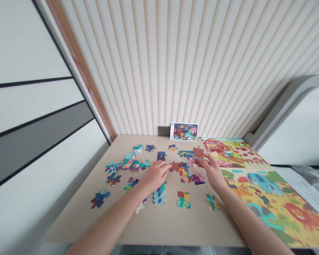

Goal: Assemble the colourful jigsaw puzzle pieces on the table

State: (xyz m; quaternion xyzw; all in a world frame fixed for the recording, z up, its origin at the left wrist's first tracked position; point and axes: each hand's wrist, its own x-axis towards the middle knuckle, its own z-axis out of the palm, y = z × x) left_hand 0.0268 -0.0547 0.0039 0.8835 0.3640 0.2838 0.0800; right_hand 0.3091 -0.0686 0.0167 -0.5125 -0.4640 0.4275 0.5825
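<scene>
Brown jigsaw piece (177,166) | touching left grip (155,176), fingers curled | right grip (203,163) pinching pink piece (192,162)

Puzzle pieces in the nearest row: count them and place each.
5: a blue piece far left, a pale piece under the left forearm, a teal piece below the left hand, an orange-and-teal piece right of it, a multicoloured piece far right. Others may be hidden.

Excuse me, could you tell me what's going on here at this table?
A person is handling jigsaw pieces with bare hands. The left hand sits beside joined brown pieces, and the right hand has its fingers on a pink and brown piece. More pieces lie across a beige table, with a picture card at the back and an illustrated farm board to the right.
</scene>
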